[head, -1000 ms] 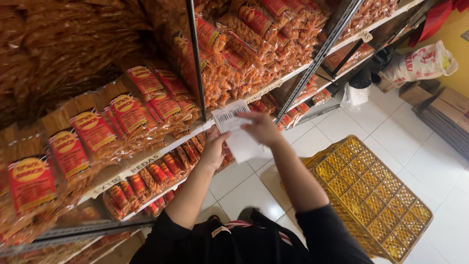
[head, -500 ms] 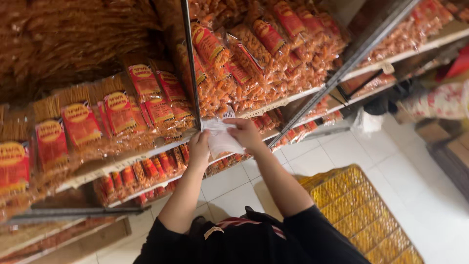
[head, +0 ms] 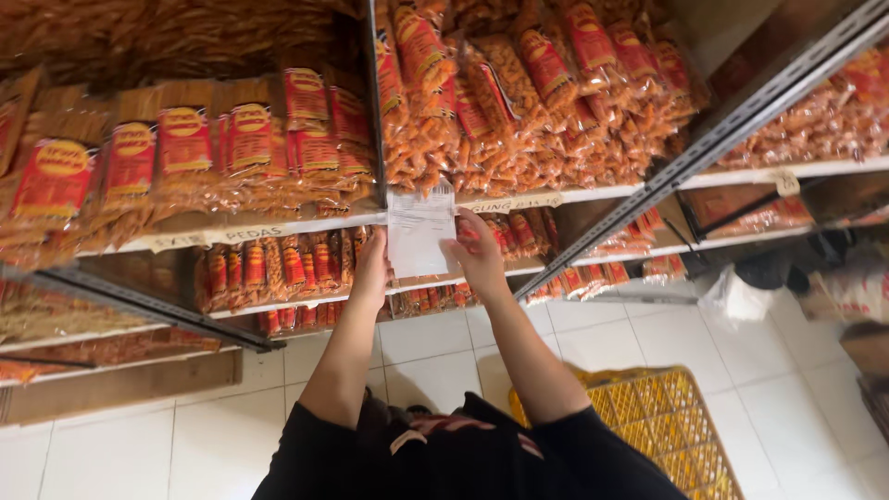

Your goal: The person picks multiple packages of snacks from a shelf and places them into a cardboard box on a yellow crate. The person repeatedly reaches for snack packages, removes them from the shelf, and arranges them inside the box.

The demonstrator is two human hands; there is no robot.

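I hold a white slip of paper [head: 419, 231] up in front of the shelves with both hands. My left hand [head: 372, 268] grips its left edge and my right hand [head: 477, 252] grips its right edge. Behind the paper, the white shelf edge [head: 278, 229] carries rows of snack packets with red and yellow labels [head: 248, 139]. A heap of orange snack bags [head: 519, 102] fills the shelf to the right of a dark upright post [head: 373, 102]. My black sleeves show at the bottom of the view.
A yellow plastic crate [head: 669, 421] lies on the white tiled floor [head: 435, 347] by my right side. A grey metal rack post [head: 704, 153] slants across the right. Lower shelves hold more packets [head: 278, 268]. White bags [head: 736, 296] and boxes sit at the far right.
My view has swung left and levelled along the shelves. Both hands now hold the paper upright before the shelf edge; a second ago it hung lower from my right hand.
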